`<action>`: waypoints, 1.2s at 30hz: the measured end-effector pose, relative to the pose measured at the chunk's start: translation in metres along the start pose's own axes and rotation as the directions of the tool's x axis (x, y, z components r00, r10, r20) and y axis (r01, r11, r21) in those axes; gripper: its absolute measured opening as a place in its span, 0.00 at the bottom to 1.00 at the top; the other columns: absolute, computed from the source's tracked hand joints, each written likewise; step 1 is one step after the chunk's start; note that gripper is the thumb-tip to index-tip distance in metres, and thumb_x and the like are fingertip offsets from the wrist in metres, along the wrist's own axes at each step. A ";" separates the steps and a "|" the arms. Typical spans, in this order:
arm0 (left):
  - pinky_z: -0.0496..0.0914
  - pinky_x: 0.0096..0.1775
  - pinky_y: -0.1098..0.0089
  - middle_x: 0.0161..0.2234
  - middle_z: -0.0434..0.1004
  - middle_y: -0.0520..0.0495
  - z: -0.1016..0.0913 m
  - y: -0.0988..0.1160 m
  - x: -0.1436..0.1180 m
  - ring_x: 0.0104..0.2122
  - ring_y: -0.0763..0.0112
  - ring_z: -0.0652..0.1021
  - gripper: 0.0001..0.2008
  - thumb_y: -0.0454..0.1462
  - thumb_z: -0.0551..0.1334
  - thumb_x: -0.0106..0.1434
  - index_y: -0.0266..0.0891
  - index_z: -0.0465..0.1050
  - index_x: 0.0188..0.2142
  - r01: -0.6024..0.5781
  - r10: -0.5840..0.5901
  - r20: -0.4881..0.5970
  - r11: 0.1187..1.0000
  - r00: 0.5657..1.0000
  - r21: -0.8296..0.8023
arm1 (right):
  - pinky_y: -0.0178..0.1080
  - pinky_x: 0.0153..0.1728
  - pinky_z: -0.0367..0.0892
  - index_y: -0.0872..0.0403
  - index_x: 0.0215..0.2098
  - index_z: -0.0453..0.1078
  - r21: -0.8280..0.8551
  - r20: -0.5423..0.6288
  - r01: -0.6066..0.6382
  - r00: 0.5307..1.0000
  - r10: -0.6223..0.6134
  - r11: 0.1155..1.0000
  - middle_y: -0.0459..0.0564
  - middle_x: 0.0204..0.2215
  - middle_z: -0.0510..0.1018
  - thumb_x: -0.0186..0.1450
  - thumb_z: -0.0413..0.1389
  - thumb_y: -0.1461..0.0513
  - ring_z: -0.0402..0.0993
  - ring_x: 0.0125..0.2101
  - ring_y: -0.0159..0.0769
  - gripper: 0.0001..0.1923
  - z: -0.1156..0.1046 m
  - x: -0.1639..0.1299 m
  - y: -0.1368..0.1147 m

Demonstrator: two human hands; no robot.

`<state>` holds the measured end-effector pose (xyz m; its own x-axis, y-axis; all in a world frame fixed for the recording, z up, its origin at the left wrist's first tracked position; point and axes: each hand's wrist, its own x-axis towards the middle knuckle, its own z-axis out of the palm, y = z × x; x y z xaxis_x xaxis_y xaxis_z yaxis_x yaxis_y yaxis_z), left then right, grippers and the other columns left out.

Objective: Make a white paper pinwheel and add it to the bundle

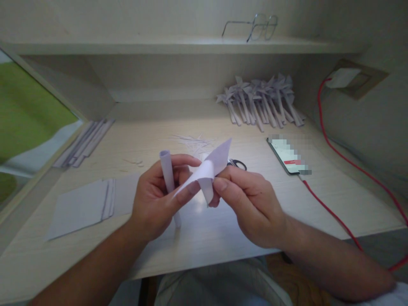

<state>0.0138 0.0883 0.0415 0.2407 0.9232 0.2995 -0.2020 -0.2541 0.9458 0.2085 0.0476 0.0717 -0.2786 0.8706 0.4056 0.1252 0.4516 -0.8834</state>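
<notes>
Above the desk's front part, my left hand (pixel 156 199) is closed round a rolled white paper tube (pixel 166 168) and pinches the left side of a paper pinwheel (pixel 205 170) between thumb and forefinger. The tube stands nearly upright against the palm. My right hand (pixel 251 199) pinches the pinwheel's right side with thumb and bent fingers. One blade points up and right, and another curls downward. Partly hidden behind the right hand lie scissors (pixel 238 164), with a dark handle showing. Thin paper strips (pixel 194 142) are scattered just beyond my hands.
Finished paper pinwheels (pixel 264 97) are piled at the back right. Stacked paper sheets (pixel 79 202) and several paper tubes (pixel 84 142) lie at left. A phone (pixel 285 155) with a red cable (pixel 331 229) sits right. Glasses (pixel 261 27) rest on the shelf (pixel 159 48).
</notes>
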 end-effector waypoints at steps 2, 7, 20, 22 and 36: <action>0.71 0.25 0.73 0.28 0.76 0.51 -0.002 0.000 0.000 0.25 0.72 0.75 0.12 0.40 0.73 0.60 0.45 0.81 0.44 0.019 -0.019 -0.008 1.000 1.000 0.010 | 0.34 0.35 0.67 0.55 0.32 0.71 0.015 0.010 -0.015 1.000 0.015 1.000 0.45 0.29 0.76 0.76 0.49 0.61 0.73 0.31 0.29 0.16 0.000 0.000 0.000; 0.72 0.29 0.72 0.33 0.80 0.50 -0.005 0.000 -0.001 0.27 0.72 0.76 0.12 0.41 0.72 0.60 0.46 0.82 0.44 0.041 -0.041 -0.003 0.999 0.999 0.000 | 0.36 0.35 0.67 0.56 0.34 0.72 -0.006 0.031 -0.012 0.999 0.012 1.000 0.48 0.30 0.77 0.76 0.48 0.60 0.74 0.32 0.32 0.16 -0.001 0.000 0.001; 0.72 0.26 0.73 0.27 0.77 0.52 -0.006 0.000 -0.001 0.25 0.70 0.77 0.16 0.44 0.72 0.59 0.47 0.80 0.47 0.149 -0.136 0.122 0.983 0.983 -0.103 | 0.35 0.28 0.60 0.56 0.29 0.68 -0.132 0.030 0.077 0.997 -0.073 0.988 0.44 0.24 0.69 0.74 0.49 0.62 0.64 0.25 0.28 0.16 -0.003 0.002 0.000; 0.72 0.26 0.74 0.27 0.78 0.52 -0.006 0.000 -0.002 0.25 0.71 0.77 0.15 0.42 0.72 0.60 0.46 0.79 0.47 0.139 -0.125 0.132 0.984 0.983 -0.107 | 0.34 0.28 0.59 0.56 0.28 0.66 -0.159 0.021 0.114 0.993 -0.112 0.981 0.43 0.24 0.68 0.74 0.49 0.63 0.63 0.25 0.27 0.15 -0.003 0.003 0.000; 0.66 0.23 0.75 0.24 0.72 0.54 -0.004 0.003 -0.001 0.21 0.74 0.70 0.10 0.39 0.68 0.65 0.48 0.78 0.46 0.113 -0.103 0.143 0.992 0.984 -0.064 | 0.34 0.27 0.58 0.54 0.28 0.63 -0.193 0.006 0.122 0.992 -0.123 0.974 0.42 0.24 0.66 0.74 0.49 0.64 0.61 0.24 0.27 0.15 -0.001 0.003 0.000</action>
<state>0.0096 0.0880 0.0439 0.3931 0.8939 0.2155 -0.2337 -0.1296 0.9636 0.2089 0.0504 0.0732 -0.2978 0.8070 0.5100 0.2712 0.5837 -0.7653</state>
